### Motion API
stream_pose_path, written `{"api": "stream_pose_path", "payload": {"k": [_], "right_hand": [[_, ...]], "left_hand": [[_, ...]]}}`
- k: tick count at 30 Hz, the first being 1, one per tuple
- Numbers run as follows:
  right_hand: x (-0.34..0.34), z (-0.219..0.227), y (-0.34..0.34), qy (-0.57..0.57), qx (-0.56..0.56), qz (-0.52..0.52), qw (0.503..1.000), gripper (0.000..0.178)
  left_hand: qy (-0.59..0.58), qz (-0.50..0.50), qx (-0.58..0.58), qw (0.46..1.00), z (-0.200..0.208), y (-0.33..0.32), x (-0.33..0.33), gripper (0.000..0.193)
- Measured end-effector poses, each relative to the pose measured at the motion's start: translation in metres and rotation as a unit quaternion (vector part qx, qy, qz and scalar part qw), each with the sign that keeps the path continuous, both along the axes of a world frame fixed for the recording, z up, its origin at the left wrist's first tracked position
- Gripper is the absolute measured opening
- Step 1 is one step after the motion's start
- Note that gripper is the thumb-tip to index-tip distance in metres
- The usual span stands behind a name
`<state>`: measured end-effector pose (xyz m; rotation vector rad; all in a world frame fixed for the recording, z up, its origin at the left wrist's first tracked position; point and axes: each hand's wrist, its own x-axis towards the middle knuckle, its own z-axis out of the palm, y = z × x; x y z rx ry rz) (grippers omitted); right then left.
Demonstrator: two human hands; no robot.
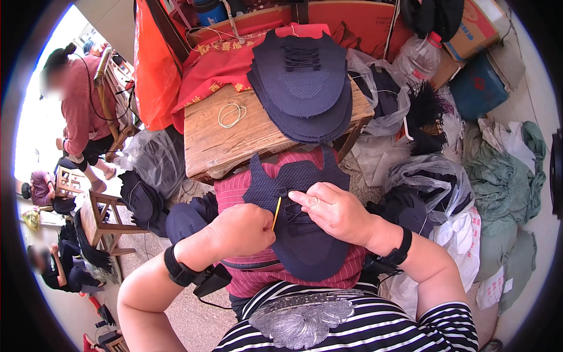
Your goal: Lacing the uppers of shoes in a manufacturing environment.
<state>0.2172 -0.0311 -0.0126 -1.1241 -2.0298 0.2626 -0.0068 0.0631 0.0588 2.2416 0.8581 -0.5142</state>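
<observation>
A dark navy knit shoe upper (311, 252) lies flat on a maroon striped cushion (234, 273) on my lap, with black lace crossing its middle. My left hand (243, 230) is closed in a fist at the upper's left side. From it a thin, straight yellow strip (277, 212) runs up to the lace loops near the tongue; I cannot tell whether it is a cord or a tool. My right hand (337, 212) lies over the upper's right side, thumb and forefinger pinched at the top loops. What lies under its fingers is partly hidden.
Ahead, a wooden stool (217, 135) bears a stack of navy uppers (305, 88), a pale cord loop (233, 115) and red cloth. Plastic bags of dark pieces (431, 182) stand right. A wooden chair (99, 217) and several people are on the left.
</observation>
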Motion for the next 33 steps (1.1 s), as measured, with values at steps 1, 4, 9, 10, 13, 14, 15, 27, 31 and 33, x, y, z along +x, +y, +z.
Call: {"api": "stream_pose_path", "payload": {"k": [1, 4, 9, 10, 13, 14, 15, 27, 31, 33], "right_hand": [[0.0, 0.0, 0.0, 0.0, -0.002, 0.0, 1.0, 0.047], [0.0, -0.001, 0.0, 0.002, -0.003, -0.001, 1.0, 0.048], [0.001, 0.0, 0.001, 0.007, -0.007, 0.002, 1.0, 0.05], [0.0, -0.001, 0.001, 0.005, -0.007, 0.0, 1.0, 0.051], [0.001, 0.0, 0.0, 0.006, -0.011, -0.001, 1.0, 0.052], [0.001, 0.0, 0.001, 0.008, -0.015, -0.001, 1.0, 0.052], [0.001, 0.0, 0.001, 0.008, -0.015, 0.0, 1.0, 0.052], [-0.005, 0.001, 0.003, 0.019, -0.026, -0.014, 0.999, 0.05], [-0.005, -0.006, 0.003, 0.042, -0.031, -0.015, 0.999, 0.05], [-0.007, -0.004, 0.004, 0.042, -0.019, -0.011, 0.999, 0.05]], "left_hand": [[0.0, -0.014, -0.002, 1.0, -0.001, 0.002, 0.0, 0.023], [0.001, -0.051, 0.03, 0.998, -0.004, 0.007, -0.001, 0.022], [0.028, -0.126, 0.091, 0.987, 0.004, 0.012, 0.007, 0.021], [0.049, -0.153, 0.099, 0.982, 0.005, 0.013, 0.009, 0.02], [0.107, -0.185, 0.132, 0.968, 0.003, 0.013, 0.013, 0.02], [0.107, -0.185, 0.132, 0.968, 0.002, 0.011, 0.014, 0.02], [0.127, -0.208, 0.17, 0.955, -0.001, 0.009, 0.015, 0.02], [0.175, -0.184, 0.487, 0.835, -0.015, -0.026, 0.014, 0.01], [0.221, -0.21, 0.529, 0.792, -0.013, -0.045, 0.016, 0.009], [0.242, -0.228, 0.534, 0.777, -0.015, -0.051, 0.018, 0.009]]}}
